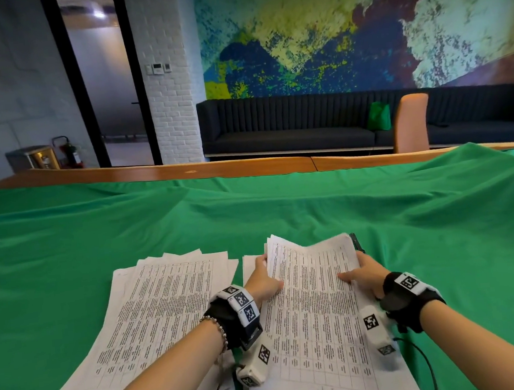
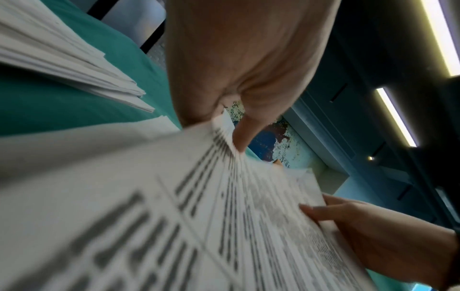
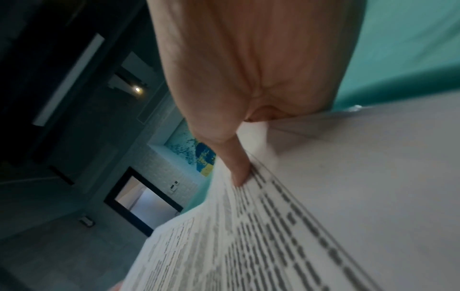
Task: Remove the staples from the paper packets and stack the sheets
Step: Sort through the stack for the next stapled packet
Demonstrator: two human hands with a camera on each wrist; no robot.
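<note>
Paper packet (image 1: pixel 315 286) held at both side edges over the green cloth (image 1: pixel 281 205).
Left hand (image 1: pixel 264 279) pinches its left edge, thumb on top; right hand (image 1: pixel 365 274) pinches the right edge likewise, far end lifted. A loose stack (image 1: pixel 166 305) lies left; a dark tool (image 1: pixel 357 242) lies just beyond.

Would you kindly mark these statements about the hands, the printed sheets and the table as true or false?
1. Both hands hold the same bundle of white printed sheets. True: the left hand grips its left edge, the right hand its right edge.
2. The table is covered with a red cloth. False: the cloth is green.
3. A second, fanned pile of printed white sheets lies left of the held bundle. True.
4. The right hand holds a pen. False: it holds only paper; a slim dark tool lies behind the bundle.
5. The orange chair stands beyond the table. True.
</note>
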